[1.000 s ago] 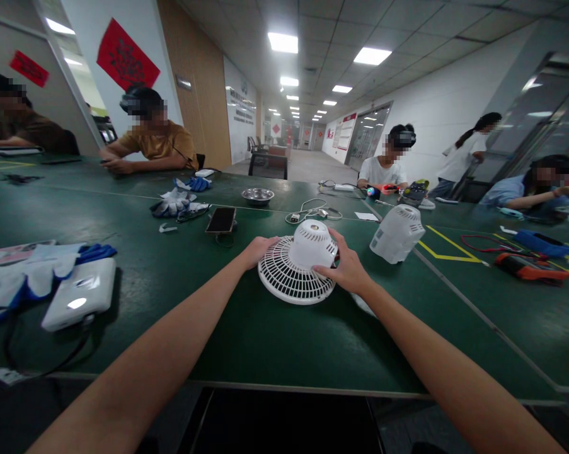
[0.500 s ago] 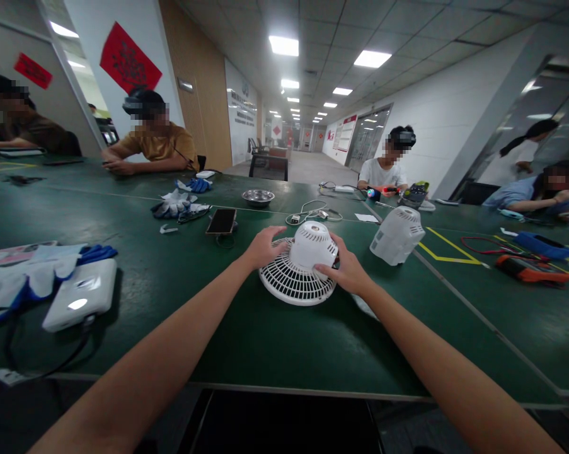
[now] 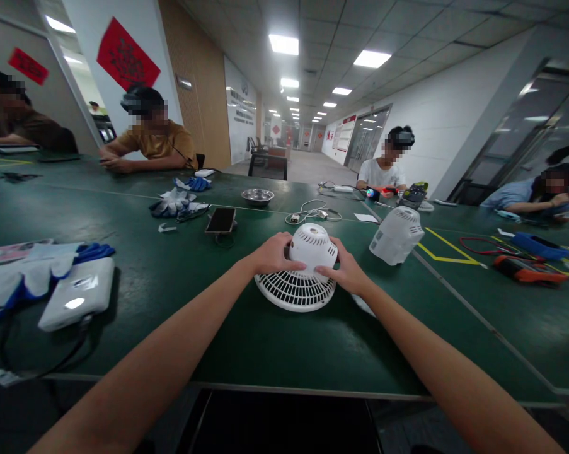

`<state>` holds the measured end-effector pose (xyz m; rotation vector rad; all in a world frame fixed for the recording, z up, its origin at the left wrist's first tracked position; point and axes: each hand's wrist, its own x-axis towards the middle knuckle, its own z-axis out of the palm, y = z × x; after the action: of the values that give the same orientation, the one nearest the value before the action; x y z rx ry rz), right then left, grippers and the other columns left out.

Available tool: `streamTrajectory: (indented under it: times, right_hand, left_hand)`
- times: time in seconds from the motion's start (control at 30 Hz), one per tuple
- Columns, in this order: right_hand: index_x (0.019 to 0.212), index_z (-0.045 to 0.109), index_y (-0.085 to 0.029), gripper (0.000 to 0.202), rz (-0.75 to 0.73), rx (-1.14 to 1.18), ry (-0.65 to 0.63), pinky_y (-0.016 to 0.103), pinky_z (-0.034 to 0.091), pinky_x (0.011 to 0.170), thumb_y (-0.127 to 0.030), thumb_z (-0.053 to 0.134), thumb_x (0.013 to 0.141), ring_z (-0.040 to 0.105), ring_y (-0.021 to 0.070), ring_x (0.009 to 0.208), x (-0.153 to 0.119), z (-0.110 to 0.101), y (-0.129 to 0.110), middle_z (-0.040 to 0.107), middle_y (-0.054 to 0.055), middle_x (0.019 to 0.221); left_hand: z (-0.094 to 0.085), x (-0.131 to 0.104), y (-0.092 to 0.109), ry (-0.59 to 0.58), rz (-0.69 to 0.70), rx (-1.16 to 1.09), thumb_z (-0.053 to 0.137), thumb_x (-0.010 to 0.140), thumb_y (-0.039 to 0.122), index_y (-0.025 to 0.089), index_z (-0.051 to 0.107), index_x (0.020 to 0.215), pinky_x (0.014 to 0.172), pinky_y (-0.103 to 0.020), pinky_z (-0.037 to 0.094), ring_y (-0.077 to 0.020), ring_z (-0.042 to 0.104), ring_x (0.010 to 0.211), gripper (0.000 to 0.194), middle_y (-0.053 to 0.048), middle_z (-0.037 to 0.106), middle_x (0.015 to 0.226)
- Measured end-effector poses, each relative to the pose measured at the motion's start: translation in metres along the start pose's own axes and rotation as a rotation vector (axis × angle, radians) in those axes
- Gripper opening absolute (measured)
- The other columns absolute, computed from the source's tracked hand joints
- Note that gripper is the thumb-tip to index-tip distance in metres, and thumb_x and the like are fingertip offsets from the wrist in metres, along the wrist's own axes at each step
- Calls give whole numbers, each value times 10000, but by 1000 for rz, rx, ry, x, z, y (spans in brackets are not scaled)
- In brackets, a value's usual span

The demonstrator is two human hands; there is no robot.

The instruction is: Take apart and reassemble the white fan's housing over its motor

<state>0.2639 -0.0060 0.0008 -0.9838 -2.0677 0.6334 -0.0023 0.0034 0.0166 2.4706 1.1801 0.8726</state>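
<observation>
A white fan head lies grille-down on the green table, its motor housing (image 3: 311, 244) uppermost and its round slatted grille (image 3: 294, 295) spread beneath. Around the left side of the housing curls my left hand (image 3: 278, 253), thumb along the front. My right hand (image 3: 345, 265) grips the right side, its thumb on the front and the fingers partly hidden behind. Under my right forearm, a pale flat thing (image 3: 363, 305) shows only in part. To the right stands a separate white plastic housing (image 3: 397, 236) with slots in its top.
A phone (image 3: 221, 221), white cable (image 3: 312, 213) and metal bowl (image 3: 258, 197) lie beyond the fan. At left are gloves (image 3: 29, 274) and a white power bank (image 3: 79, 296) with a black cable. An orange multimeter (image 3: 527, 271) lies far right. Several people sit around the table.
My left hand has moved right from the grille's edge and closed on the motor housing. The grille has shifted slightly toward me. My right hand keeps its hold.
</observation>
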Motion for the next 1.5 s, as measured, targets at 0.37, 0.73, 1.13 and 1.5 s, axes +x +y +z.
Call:
streamTrajectory:
  times: [0.37, 0.73, 1.13, 1.5]
  right_hand:
    - [1491, 400, -194, 835, -14, -47, 1, 489, 553, 962, -455, 794, 803, 664, 317, 1150, 0, -1, -2, 655, 148, 1337]
    - [1502, 377, -194, 848, -16, -113, 5, 500, 540, 964, -467, 780, 808, 667, 326, 1135, -1, 1, -6, 660, 155, 1318]
    - [1622, 130, -279, 886, -103, -108, -76, 391, 550, 687, -469, 623, 911, 632, 210, 656, -7, -4, -12, 694, 9, 829]
    - [1615, 141, -278, 938, -82, -51, -122, 356, 542, 671, -346, 661, 838, 642, 198, 658, -7, -7, -16, 693, -3, 828]
  left_hand:
    - [2, 0, -3, 9, 11, -20, 793, 727, 616, 146, 661, 1174, 890, -459, 504, -335, 634, 1049, 662, -168, 665, 1177]
    - [2, 1, -5, -4, 55, -47, 838, 675, 587, 148, 653, 1263, 1014, -519, 471, -372, 613, 1170, 757, -180, 660, 1258]
    - [7, -5, -13, -31, 81, -270, 756, 779, 396, 216, 235, 1634, 1157, -561, 386, -385, 533, 1381, 1018, -194, 529, 1527]
    - [13, -6, 3, 24, 92, -171, 842, 692, 477, 263, 28, 1652, 1114, -575, 428, -449, 551, 1342, 1276, -217, 444, 1570]
